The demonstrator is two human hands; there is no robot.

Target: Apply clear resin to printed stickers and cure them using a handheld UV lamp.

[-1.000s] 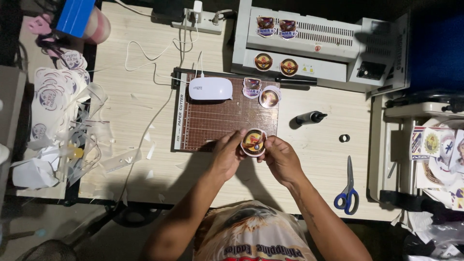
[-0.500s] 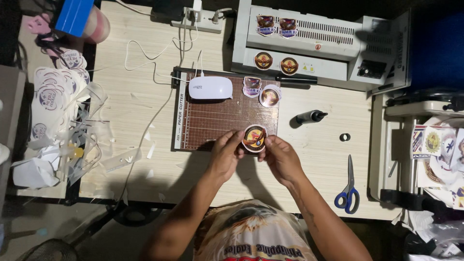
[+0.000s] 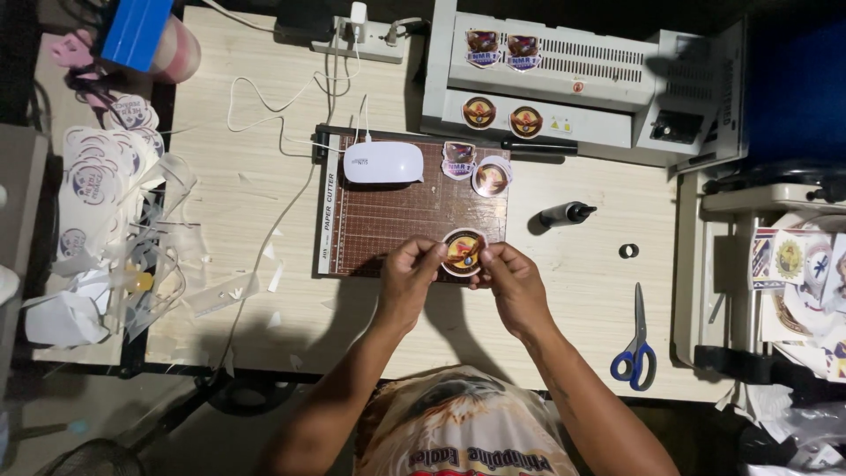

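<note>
Now both my hands pinch one round sticker (image 3: 463, 252) over the near edge of the brown cutter (image 3: 397, 220): left hand (image 3: 408, 280) clamped on its left rim, right hand (image 3: 514, 284) on its right. Round, so no long axis; face up toward me, which way its print points I cannot tell. Two more stickers (image 3: 477, 167) lie beside the white mouse (image 3: 382, 162); scissors (image 3: 637, 344) well apart to my right.

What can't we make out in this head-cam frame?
- Round sticker: its left and right edges are covered by the fingers of the left hand and right hand; its design is too small to read.
- Paper cutter: near edge hidden behind both hands.
- Sticker sheets: cut off by the right frame edge.
- Floor under the table: too dark.
</note>
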